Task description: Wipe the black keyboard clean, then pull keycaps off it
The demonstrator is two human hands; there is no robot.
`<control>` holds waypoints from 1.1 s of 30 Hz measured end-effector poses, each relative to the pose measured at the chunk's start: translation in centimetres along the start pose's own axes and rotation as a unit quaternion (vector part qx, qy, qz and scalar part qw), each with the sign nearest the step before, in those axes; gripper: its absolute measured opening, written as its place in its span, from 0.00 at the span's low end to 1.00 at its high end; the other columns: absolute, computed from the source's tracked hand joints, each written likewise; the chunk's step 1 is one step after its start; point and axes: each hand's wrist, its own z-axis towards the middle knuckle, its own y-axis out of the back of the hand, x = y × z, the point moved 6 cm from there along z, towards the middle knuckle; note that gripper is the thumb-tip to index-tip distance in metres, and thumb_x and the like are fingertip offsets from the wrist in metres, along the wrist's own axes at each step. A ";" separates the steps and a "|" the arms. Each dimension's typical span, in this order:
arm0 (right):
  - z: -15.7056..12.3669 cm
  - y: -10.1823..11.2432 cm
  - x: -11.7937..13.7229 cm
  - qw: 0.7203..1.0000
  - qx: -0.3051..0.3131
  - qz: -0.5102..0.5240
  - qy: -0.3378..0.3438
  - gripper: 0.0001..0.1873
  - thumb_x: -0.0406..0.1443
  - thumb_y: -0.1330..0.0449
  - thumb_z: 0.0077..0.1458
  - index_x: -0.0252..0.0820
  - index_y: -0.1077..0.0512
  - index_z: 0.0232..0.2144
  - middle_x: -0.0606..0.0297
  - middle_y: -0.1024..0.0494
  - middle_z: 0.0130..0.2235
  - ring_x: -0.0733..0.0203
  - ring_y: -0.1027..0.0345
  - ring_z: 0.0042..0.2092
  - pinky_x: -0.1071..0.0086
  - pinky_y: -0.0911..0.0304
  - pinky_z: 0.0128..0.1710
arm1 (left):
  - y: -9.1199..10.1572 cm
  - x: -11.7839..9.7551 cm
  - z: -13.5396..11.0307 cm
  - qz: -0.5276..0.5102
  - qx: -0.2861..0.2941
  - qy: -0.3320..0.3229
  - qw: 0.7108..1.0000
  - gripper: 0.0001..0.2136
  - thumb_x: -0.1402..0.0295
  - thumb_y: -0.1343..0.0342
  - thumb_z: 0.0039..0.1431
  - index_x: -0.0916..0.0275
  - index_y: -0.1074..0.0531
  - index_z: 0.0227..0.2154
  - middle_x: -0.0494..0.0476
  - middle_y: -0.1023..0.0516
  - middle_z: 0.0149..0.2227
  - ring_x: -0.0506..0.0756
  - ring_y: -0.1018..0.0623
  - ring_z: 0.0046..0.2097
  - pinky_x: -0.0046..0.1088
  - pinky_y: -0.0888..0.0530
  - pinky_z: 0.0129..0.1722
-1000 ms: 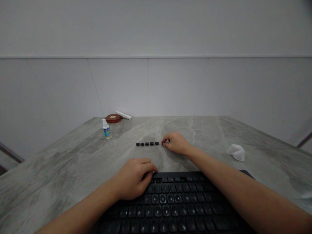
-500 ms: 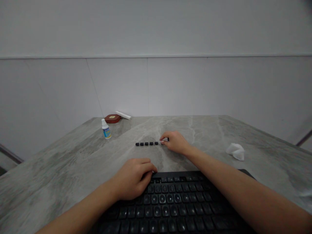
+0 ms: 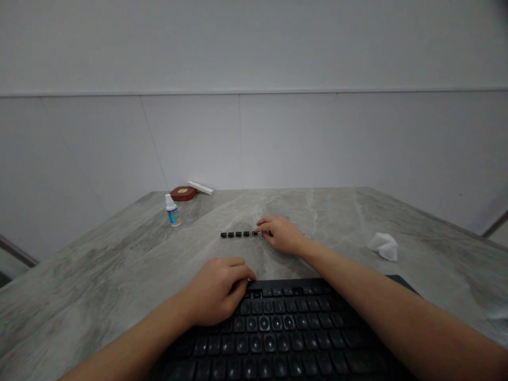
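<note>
A black keyboard (image 3: 273, 338) lies in front of me, with dark gaps in its top row where keycaps are off. My left hand (image 3: 218, 288) is closed on its back left part, fingers curled over the edge. Beyond it, several small black keycaps (image 3: 238, 234) lie in a row on the table. My right hand (image 3: 280, 234) is at the right end of that row, fingers closed at the last visible keycap (image 3: 254, 233). Another dark piece shows partly under the right fingers; the hand hides most of it.
The grey marbled table (image 3: 130, 275) reaches back to a pale wall. A white spray bottle (image 3: 173, 211) with a blue label stands at the left. Behind it are a reddish-brown box (image 3: 183, 193) and a white strip (image 3: 200, 188). A crumpled white tissue (image 3: 384, 246) lies right.
My right hand has shifted slightly left, its fingertips now at the last visible keycap of the row. My left hand and the keyboard have stayed in place.
</note>
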 end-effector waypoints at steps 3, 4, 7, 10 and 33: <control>-0.1 0.3 -0.1 1.000 -0.017 -0.011 -0.015 0.16 0.28 0.43 0.57 0.47 0.20 0.43 0.61 0.22 0.49 0.56 0.28 0.48 0.63 0.36 0.51 | 0.0 -0.1 0.0 0.000 0.000 0.000 1.000 0.12 0.77 0.54 0.62 0.62 0.25 0.39 0.56 0.23 0.34 0.54 0.24 0.35 0.29 0.31 0.35; -0.1 0.5 -0.2 0.999 -0.025 -0.016 -0.023 0.16 0.29 0.43 0.56 0.46 0.20 0.43 0.60 0.23 0.49 0.56 0.28 0.48 0.63 0.36 0.50 | 0.0 -0.1 0.0 0.000 -0.002 -0.002 1.000 0.13 0.77 0.54 0.62 0.62 0.25 0.39 0.56 0.23 0.34 0.54 0.24 0.35 0.29 0.31 0.35; -0.4 1.4 0.0 0.997 -0.050 -0.036 -0.041 0.14 0.31 0.41 0.56 0.44 0.21 0.44 0.58 0.25 0.48 0.55 0.29 0.45 0.63 0.36 0.47 | 0.1 -0.2 -0.1 -0.004 -0.003 -0.008 1.000 0.13 0.76 0.54 0.62 0.62 0.25 0.40 0.56 0.23 0.35 0.54 0.24 0.35 0.29 0.31 0.35; -0.8 3.1 1.0 0.995 -0.065 -0.054 -0.045 0.13 0.36 0.40 0.56 0.41 0.21 0.43 0.56 0.25 0.47 0.55 0.29 0.42 0.64 0.37 0.43 | 0.1 -0.2 -0.3 -0.005 -0.001 -0.014 1.000 0.12 0.76 0.52 0.60 0.61 0.26 0.42 0.55 0.24 0.35 0.54 0.24 0.34 0.30 0.32 0.34; -8.5 4.4 9.7 0.988 -0.022 -0.094 0.122 0.12 0.32 0.47 0.60 0.43 0.28 0.26 0.62 0.24 0.27 0.59 0.36 0.29 0.64 0.50 0.27 | 0.3 -0.5 -0.6 -0.015 -0.027 -0.065 0.997 0.08 0.79 0.53 0.49 0.62 0.31 0.25 0.52 0.33 0.25 0.52 0.32 0.27 0.29 0.39 0.27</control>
